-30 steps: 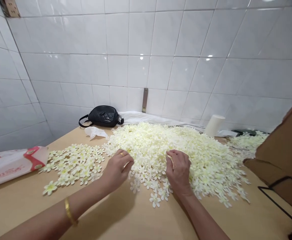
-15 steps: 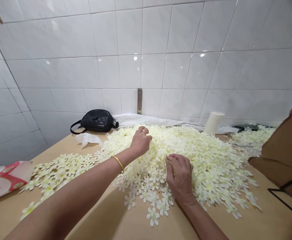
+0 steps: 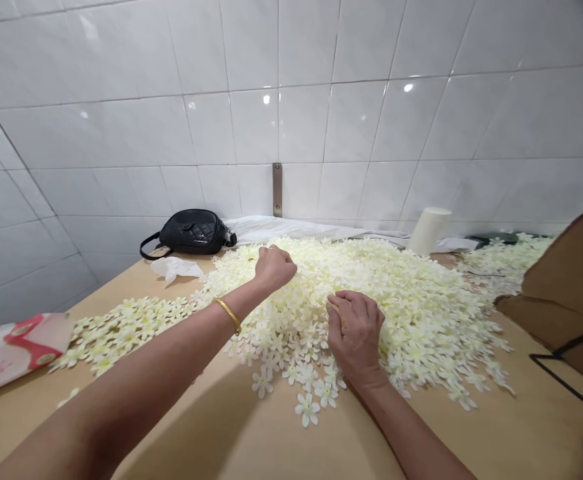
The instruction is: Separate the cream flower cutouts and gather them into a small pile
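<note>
A large heap of small white-and-pale-yellow artificial flowers (image 3: 416, 320) covers the middle of the table. Over the heap's left part, my left hand (image 3: 275, 267) is closed, palm down, a gold bangle on its wrist. Its fingertips are turned away, so anything between them is hidden. My right hand (image 3: 356, 337) is at the front of the heap, fingers curled and thumb drawn toward the forefinger. What it grips, if anything, is lost among the petals. A few single flowers (image 3: 307, 409) lie flat on the tan table in front of the hands.
Behind on the left sit a black bag (image 3: 192, 231) and a crumpled white tissue (image 3: 176, 269). A red-and-white packet (image 3: 21, 350) lies at the left edge, beside more scattered flowers (image 3: 131, 327). A white cylinder (image 3: 428, 231) stands behind the heap. Brown cardboard (image 3: 566, 287) rises at right.
My left hand has turned and its fingers look more tightly closed; it has moved slightly left. My right hand stays in nearly the same place. The whole view has tilted a little downward.
</note>
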Demonstrator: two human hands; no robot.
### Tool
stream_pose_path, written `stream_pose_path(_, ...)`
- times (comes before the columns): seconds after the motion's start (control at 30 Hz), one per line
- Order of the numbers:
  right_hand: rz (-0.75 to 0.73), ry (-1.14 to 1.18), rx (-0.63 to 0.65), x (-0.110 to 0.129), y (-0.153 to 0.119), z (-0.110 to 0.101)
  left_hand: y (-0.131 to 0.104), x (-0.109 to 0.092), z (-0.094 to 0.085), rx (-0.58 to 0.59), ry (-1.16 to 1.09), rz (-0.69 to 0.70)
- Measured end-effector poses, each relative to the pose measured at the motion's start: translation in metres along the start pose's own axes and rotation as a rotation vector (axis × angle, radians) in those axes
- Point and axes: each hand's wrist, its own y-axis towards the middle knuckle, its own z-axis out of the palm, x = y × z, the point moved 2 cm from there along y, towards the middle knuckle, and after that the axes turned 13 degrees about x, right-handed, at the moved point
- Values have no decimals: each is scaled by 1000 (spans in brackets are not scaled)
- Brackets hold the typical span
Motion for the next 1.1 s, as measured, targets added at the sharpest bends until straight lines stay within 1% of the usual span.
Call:
stream_pose_path(0.1,-18,-22,-3,3,0,0,-3,2,8,-45,107,69)
stream_pose_path(0.17,-25,-35,-7,4,-1,0,-6,3,8,-92,157,109)
stream_pose_path(0.27,-25,-51,-12,3,-2,-2,-20,10,-2,-142,199,131)
stream_pose_path(0.33,-24,-67,-20,1,-2,-3,-40,21,-11,-156,223,135)
stream_pose_path(0.4,-23,-79,-27,0,-3,-3,-70,35,-19,-161,260,157)
stream_pose_path(0.43,-24,-80,-28,0,-3,-2,-89,42,-20,-160,284,176)
stream_pose_path(0.5,-29,-69,-19,0,-3,-2,-131,56,-19,-119,319,193)
stream_pose_path(0.57,-41,-50,-10,0,-4,-2,-174,67,-13,-51,337,191)
stream_pose_path(0.63,-55,-42,-6,-1,-5,-3,-213,72,-3,26,350,210)
stream_pose_path(0.7,-67,-53,-14,-2,-7,-4,-242,73,7,53,359,251)
stream_pose_path(0.73,-73,-62,-17,-2,-8,-5,-252,72,10,54,354,250)
stream_pose_path(0.8,-90,-79,-17,-2,-10,-5,-262,71,14,50,336,220)
stream_pose_path(0.87,-123,-92,0,1,-11,-5,-263,70,15,49,319,179)
stream_pose_path(0.93,-170,-93,26,6,-13,-9,-262,69,15,58,302,170)
stream_pose_path(1.03,-222,-61,65,12,-19,-23,-261,70,14,63,279,192)
stream_pose_path(1.1,-243,-25,149,17,-29,-36,-261,70,14,63,274,201)
